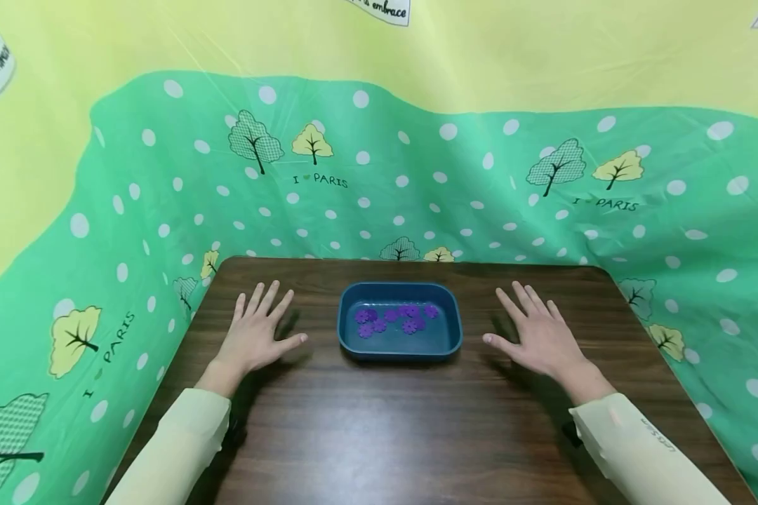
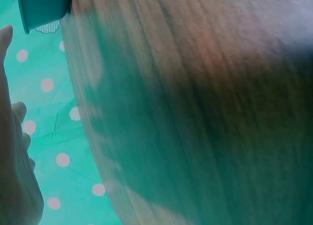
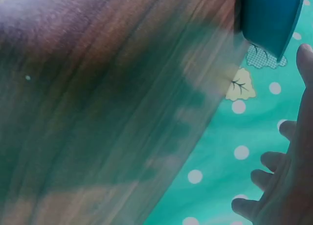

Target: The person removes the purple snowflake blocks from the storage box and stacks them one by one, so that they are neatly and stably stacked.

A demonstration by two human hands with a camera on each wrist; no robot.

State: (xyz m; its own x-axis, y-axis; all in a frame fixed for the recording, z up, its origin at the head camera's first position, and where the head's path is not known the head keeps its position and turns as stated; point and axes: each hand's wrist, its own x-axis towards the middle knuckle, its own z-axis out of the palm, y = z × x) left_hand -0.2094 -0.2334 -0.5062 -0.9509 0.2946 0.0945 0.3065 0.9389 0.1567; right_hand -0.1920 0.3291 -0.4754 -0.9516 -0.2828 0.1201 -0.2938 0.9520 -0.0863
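A dark blue rectangular tray with rounded corners stands near the back of the table, and several small purple flower-shaped pieces lie in it. To its left, my left hand is held over the tabletop with fingers spread and nothing in it. My right hand mirrors it on the other side, palm down, fingers spread, also holding nothing. In the left wrist view the left hand shows at the edge, below the tray's corner. The right wrist view has the right hand near the tray's side.
The dark wooden table reaches back to a green and yellow curtain printed with dots and trees, which surrounds its back and sides. Pale sleeves cover both forearms.
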